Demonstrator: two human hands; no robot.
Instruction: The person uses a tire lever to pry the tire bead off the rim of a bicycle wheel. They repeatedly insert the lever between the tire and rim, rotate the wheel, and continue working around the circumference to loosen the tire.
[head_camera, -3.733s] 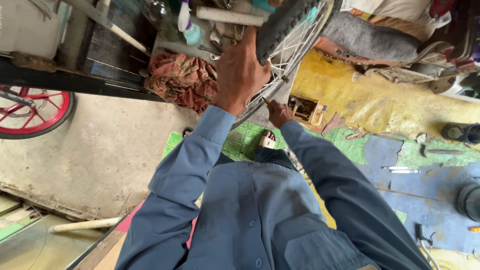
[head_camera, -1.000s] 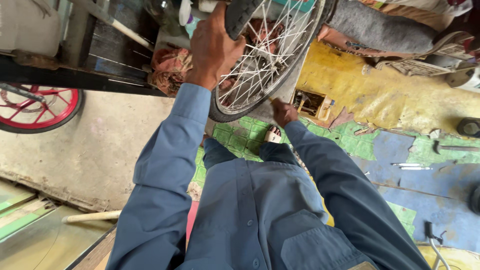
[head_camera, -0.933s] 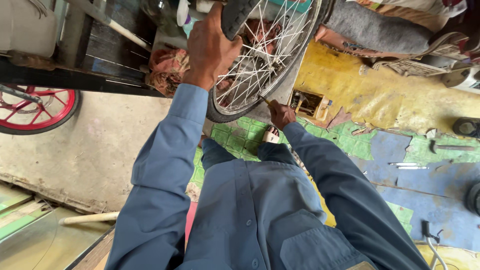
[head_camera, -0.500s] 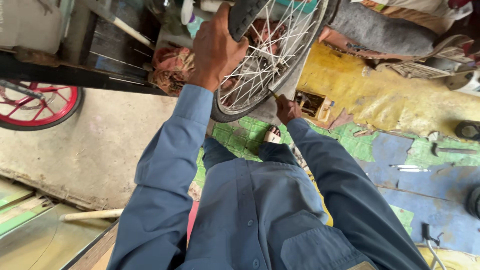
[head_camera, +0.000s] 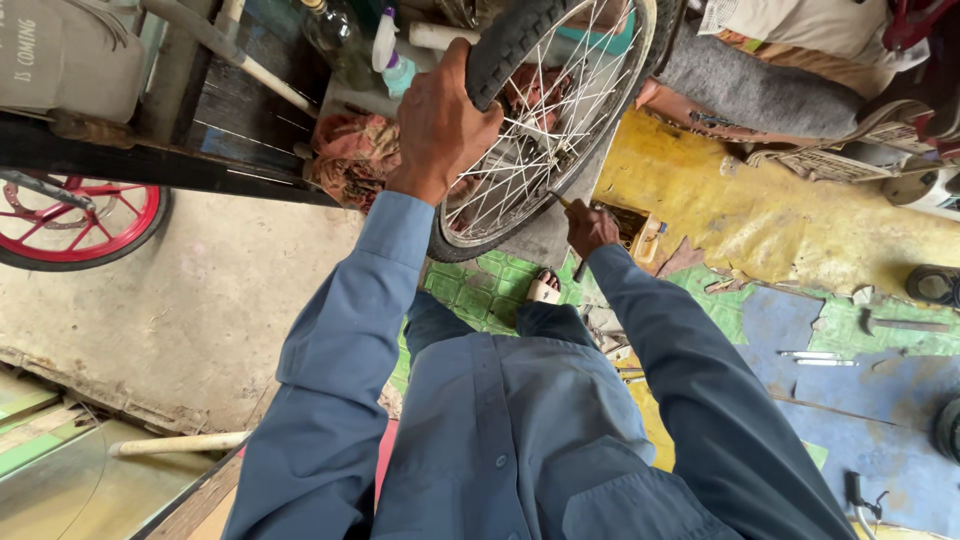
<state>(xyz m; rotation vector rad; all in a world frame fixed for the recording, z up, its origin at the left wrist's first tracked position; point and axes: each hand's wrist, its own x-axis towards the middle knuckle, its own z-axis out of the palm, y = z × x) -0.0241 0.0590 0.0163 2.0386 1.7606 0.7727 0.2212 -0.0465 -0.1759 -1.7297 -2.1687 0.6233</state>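
Wheel: black-tyred spoked bicycle wheel (head_camera: 540, 120) top centre of frame, upright. Left hand (head_camera: 440, 120) clamped over tyre; hold rim steady. Right hand (head_camera: 590, 225) below, clenched on thin metal tool (head_camera: 558, 199) at spokes; judge small turns, keep tool square.

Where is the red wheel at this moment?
In the head view, the red wheel is at the far left edge, standing on the concrete floor under a dark bench, well left of the left hand.

L hand (head_camera: 440, 125) raised, grip closed; R hand (head_camera: 590, 225) lower, fist-like grip.
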